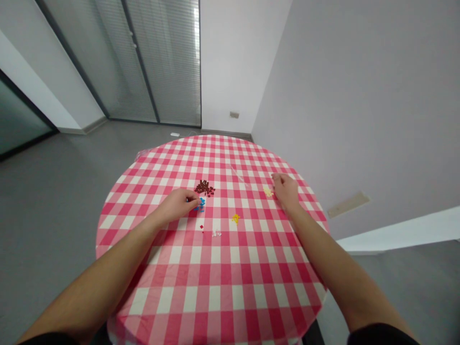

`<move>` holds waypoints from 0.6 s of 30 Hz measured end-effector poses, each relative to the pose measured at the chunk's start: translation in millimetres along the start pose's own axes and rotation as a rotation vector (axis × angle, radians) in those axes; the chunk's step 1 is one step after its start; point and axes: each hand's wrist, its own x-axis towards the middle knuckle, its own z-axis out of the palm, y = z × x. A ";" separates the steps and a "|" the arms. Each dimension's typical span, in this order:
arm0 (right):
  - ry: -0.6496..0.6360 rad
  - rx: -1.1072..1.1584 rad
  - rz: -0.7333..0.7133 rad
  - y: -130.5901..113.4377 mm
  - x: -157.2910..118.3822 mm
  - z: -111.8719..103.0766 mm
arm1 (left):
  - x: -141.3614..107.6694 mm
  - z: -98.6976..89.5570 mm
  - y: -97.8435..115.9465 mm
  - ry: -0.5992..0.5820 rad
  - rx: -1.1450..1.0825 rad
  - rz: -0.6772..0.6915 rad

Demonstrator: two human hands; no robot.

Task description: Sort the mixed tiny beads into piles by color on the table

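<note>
Left hand (176, 206) had its fingers (191, 195) curled low over small blue bricks (200, 204) at 11 o'clock on the gingham-covered bench (215, 287), right hand (285, 189) bent just beside pale yellow bricks (268, 192) at 2 o'clock, any grasp undeterminable, and this close fingertip approach was sound for such small pieces.

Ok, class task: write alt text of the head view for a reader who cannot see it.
The left hand reaches a cluster of tiny blue pieces beside a heap of dark red pieces, and the right hand reaches pale yellow pieces, on a round pink-and-white gingham tablecloth. Small yellow pieces and white pieces lie between them.
</note>
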 end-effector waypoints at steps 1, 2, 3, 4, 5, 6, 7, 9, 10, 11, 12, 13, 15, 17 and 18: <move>0.060 0.194 0.101 3.5 0.9 1.9 | -0.2 0.1 0.1 0.003 0.001 -0.008; 0.091 0.379 0.183 7.0 1.4 4.6 | -0.3 0.3 -0.1 0.006 0.003 -0.015; 0.097 0.525 0.243 10.2 1.6 7.9 | -0.4 0.5 -0.4 0.010 0.005 -0.020; 0.088 0.635 0.287 13.0 1.2 11.4 | -0.5 0.6 -0.9 0.012 0.005 -0.022; 0.068 0.709 0.317 15.4 0.4 14.9 | -0.5 0.8 -1.4 0.011 0.003 -0.020; 0.049 0.753 0.336 17.1 -1.0 18.2 | -0.5 0.9 -1.9 0.009 -0.001 -0.017; 0.031 0.773 0.343 18.4 -2.6 21.1 | -0.5 1.0 -2.2 0.008 -0.006 -0.016; 0.001 0.759 0.326 19.8 -6.1 25.8 | -0.4 1.0 -2.3 0.009 -0.010 -0.018; -0.014 0.728 0.303 20.3 -7.6 27.8 | -0.4 1.0 -2.1 0.009 -0.012 -0.018; -0.026 0.689 0.278 20.7 -8.8 29.5 | -0.3 0.9 -1.7 0.011 -0.012 -0.018; -0.038 0.649 0.257 21.2 -9.5 31.1 | -0.3 0.9 -1.2 0.011 -0.012 -0.016; -0.048 0.616 0.242 21.6 -9.8 32.4 | -0.2 0.8 -0.6 0.010 -0.013 -0.012; -0.058 0.579 0.228 22.0 -9.3 33.6 | -0.1 0.9 0.4 0.009 -0.018 0.000; -0.060 0.572 0.230 19.8 -8.7 31.7 | 0.2 1.1 1.0 0.010 -0.019 0.009; -0.058 0.532 0.215 17.0 -9.0 29.2 | 0.4 1.3 1.1 0.011 -0.018 0.008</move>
